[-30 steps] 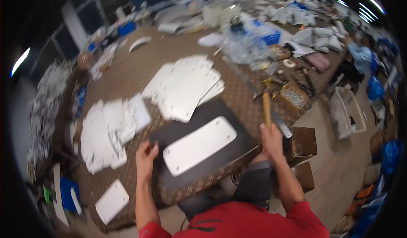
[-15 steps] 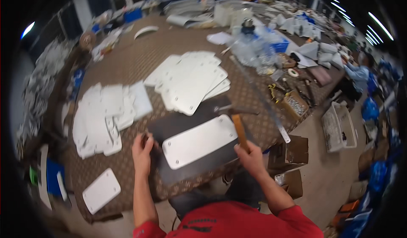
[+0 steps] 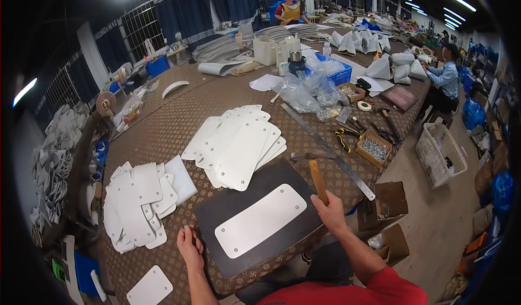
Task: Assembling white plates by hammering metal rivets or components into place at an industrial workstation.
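A hammer (image 3: 319, 181) with a wooden handle is gripped in my right hand (image 3: 331, 210), its dark metal head lifted beyond the far right corner of the black mat (image 3: 217, 213). On this mat lies a white rounded rectangular panel (image 3: 260, 221) with small metal studs at its corners. My left hand (image 3: 190, 246) rests beside the mat's left edge, fingers curled in; whatever is between them, if anything, is hidden. A fanned pile of similar panels (image 3: 233, 147) lies past the mat, and another pile (image 3: 133, 202) to its left. One single panel (image 3: 150, 287) lies near the front edge.
A long steel ruler (image 3: 331, 156) crosses the patterned table (image 3: 157, 126). Right of it are a box of small metal parts (image 3: 374, 148), pliers (image 3: 341, 140) and plastic bags (image 3: 304, 90). Cardboard boxes (image 3: 391, 199) and a white basket (image 3: 440, 153) stand on the floor. Two people work farther off.
The view has tilted upward, so the table things sit lower in the picture. My right hand keeps the hammer; my left hand stays by the mat's left side. The panel still lies on the mat.
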